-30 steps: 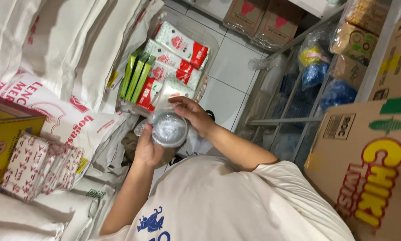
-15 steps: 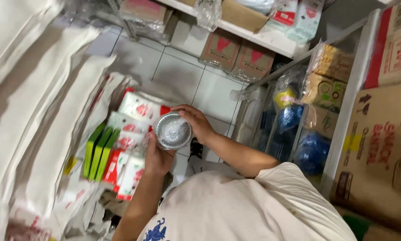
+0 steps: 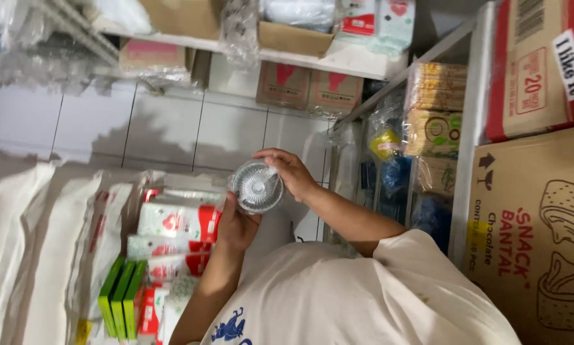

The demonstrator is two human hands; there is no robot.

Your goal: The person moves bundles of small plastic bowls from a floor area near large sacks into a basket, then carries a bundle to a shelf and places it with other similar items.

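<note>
Both of my hands hold a round clear plastic container [image 3: 256, 186] with a ribbed end, raised in front of my chest. My left hand [image 3: 236, 223] cups it from below at its left side. My right hand [image 3: 292, 171] wraps its fingers over the upper right rim. The container's round face is turned toward me, and I cannot tell what is inside. My white shirt [image 3: 363, 300] fills the bottom of the view.
White sacks [image 3: 25, 255] lie at the left beside red and white packets [image 3: 178, 220] and green boxes [image 3: 121, 297]. A metal rack [image 3: 472, 128] with bagged goods stands at the right, next to big cardboard boxes [image 3: 536, 243]. Beyond is white tiled floor [image 3: 159, 128] and a shelf of boxes [image 3: 300, 86].
The view has swung away from the sacks toward the floor and shelves. Both hands have stayed on the container, with my right hand shifting around its rim.
</note>
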